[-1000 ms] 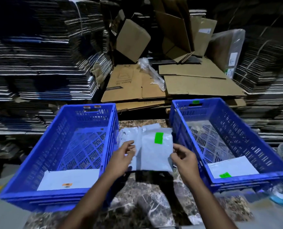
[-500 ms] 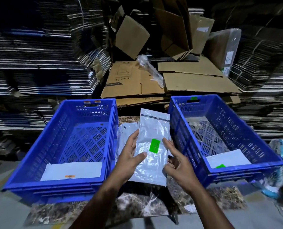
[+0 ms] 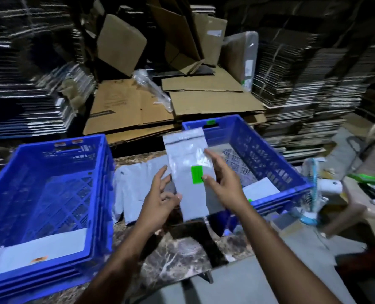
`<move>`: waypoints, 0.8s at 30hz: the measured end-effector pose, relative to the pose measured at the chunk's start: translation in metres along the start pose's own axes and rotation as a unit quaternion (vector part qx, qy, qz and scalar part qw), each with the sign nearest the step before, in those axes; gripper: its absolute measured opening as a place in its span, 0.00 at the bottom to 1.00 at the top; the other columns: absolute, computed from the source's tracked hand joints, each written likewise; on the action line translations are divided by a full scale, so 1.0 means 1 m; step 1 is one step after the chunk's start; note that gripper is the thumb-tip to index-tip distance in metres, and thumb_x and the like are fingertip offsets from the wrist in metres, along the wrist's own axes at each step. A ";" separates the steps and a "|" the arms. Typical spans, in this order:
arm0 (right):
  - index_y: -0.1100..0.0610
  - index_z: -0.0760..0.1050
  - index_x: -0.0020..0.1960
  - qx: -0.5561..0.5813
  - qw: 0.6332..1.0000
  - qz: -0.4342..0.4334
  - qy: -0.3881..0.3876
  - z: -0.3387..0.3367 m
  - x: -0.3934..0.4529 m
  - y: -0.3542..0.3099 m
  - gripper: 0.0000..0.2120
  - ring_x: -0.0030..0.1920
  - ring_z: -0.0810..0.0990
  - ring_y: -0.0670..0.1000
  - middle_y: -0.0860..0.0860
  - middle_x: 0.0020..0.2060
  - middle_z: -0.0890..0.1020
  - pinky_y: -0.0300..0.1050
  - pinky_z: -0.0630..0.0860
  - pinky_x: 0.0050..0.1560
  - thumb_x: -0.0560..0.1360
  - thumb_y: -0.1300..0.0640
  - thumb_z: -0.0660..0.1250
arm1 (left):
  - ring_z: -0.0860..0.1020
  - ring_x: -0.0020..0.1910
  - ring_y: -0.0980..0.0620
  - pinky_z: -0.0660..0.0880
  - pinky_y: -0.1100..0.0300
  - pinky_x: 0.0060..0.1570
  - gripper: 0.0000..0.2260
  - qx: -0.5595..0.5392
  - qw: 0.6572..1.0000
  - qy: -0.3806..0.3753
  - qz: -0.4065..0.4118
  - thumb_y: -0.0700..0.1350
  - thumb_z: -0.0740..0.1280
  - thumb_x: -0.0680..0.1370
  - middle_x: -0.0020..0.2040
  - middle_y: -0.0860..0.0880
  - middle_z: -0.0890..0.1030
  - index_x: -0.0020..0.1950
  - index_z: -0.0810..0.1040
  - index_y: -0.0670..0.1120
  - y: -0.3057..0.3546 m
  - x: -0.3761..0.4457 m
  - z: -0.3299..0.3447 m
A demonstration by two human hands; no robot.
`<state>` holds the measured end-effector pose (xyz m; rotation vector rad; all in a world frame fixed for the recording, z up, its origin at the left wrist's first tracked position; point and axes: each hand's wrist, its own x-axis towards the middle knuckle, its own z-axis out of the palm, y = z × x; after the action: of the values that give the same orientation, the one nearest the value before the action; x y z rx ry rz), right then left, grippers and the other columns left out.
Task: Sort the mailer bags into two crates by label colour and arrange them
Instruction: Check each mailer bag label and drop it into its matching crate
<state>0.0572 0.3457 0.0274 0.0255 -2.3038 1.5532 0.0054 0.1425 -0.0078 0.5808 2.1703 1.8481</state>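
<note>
Now both hands (image 3: 191, 189) pinch the green-labelled mailer bag (image 3: 190, 172) upright by its side edges between the crates (image 3: 103, 172).

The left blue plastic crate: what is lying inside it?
One flat grey mailer bag with an orange label lies near the front wall of the left blue plastic crate. Anything beneath it is hidden.
</note>
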 end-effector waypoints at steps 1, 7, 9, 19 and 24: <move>0.49 0.62 0.77 -0.022 1.000 -0.019 0.012 -0.020 0.011 0.000 0.30 0.74 0.63 0.36 0.39 0.74 0.67 0.34 0.65 0.71 0.79 0.65 0.65 | 0.81 0.46 0.59 0.76 0.66 0.48 0.33 0.014 1.000 -0.010 0.002 0.39 0.67 0.80 0.72 0.59 0.68 0.78 0.55 0.58 0.000 0.009 0.006; 0.42 0.64 0.74 -0.149 0.987 0.030 0.047 -0.133 0.084 0.045 0.32 0.67 0.76 0.47 0.48 0.67 0.78 0.51 0.74 0.66 0.75 0.65 0.64 | 0.71 0.70 0.54 0.76 0.48 0.60 0.30 0.172 0.983 -0.069 0.014 0.49 0.64 0.82 0.77 0.57 0.63 0.79 0.52 0.58 -0.010 0.056 0.053; 0.49 0.71 0.69 -0.225 0.973 0.051 0.019 -0.153 0.101 0.067 0.28 0.62 0.80 0.53 0.51 0.62 0.81 0.54 0.77 0.60 0.72 0.66 0.64 | 0.69 0.72 0.48 0.72 0.46 0.64 0.30 0.244 0.966 -0.086 0.016 0.52 0.63 0.82 0.77 0.51 0.65 0.80 0.52 0.56 -0.019 0.069 0.071; 0.48 0.73 0.71 -0.493 0.784 0.206 -0.317 -0.142 0.098 0.163 0.23 0.71 0.69 0.57 0.54 0.71 0.73 0.50 0.62 0.70 0.78 0.63 0.61 | 0.44 0.80 0.51 0.52 0.47 0.76 0.30 0.479 0.869 -0.119 0.033 0.59 0.51 0.84 0.82 0.54 0.43 0.82 0.43 0.52 -0.046 0.090 0.114; 0.44 0.71 0.73 -0.458 0.765 0.239 -0.384 -0.128 0.088 0.178 0.30 0.64 0.77 0.59 0.57 0.74 0.69 0.47 0.76 0.55 0.78 0.70 0.57 | 0.41 0.80 0.53 0.51 0.45 0.77 0.30 0.482 0.867 -0.125 0.028 0.62 0.49 0.83 0.81 0.57 0.41 0.81 0.40 0.56 -0.050 0.091 0.110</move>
<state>-0.0267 0.5478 -0.0630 -0.2368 -3.7325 0.3417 -0.0368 0.2744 -0.0695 0.9801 2.7705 0.5037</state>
